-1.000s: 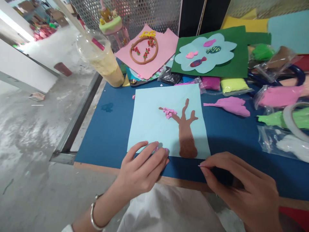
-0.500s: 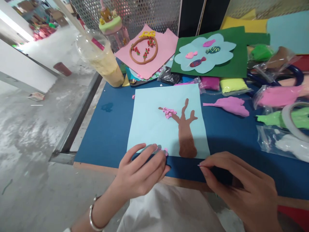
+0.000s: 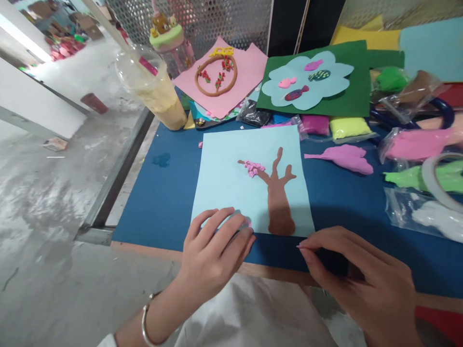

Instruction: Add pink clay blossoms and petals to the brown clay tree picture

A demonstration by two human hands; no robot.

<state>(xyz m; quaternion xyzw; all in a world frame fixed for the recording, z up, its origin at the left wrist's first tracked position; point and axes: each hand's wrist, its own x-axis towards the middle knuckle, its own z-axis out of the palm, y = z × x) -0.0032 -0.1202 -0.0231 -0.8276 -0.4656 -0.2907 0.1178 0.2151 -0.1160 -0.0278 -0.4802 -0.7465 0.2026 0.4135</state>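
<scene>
A light blue sheet of paper [image 3: 231,154] lies on the dark blue board, carrying a brown clay tree [image 3: 281,207]. Small pink clay blossoms [image 3: 254,168] cluster on its left branch. My left hand [image 3: 215,250] rests over the sheet's lower left edge, its fingers slightly bent and apart. A bit of pink clay [image 3: 248,222] peeks out by its fingertips; what lies beneath the palm is hidden. Thumb and forefinger of my right hand [image 3: 358,274] pinch a tiny piece of pink clay [image 3: 298,246], just off the sheet's lower right corner.
Right of the sheet lie a pink-purple clay lump [image 3: 347,158], bagged clays and a tape roll [image 3: 443,183]. A drink cup [image 3: 159,96] stands at the back left. Behind are a pink sheet [image 3: 249,67] with a clay ring and a green sheet [image 3: 358,77] with clay fish.
My left hand has shifted slightly, its fingers drawing closer together over the pink bits by the paper's lower edge. The right hand keeps its pinch in the same place.
</scene>
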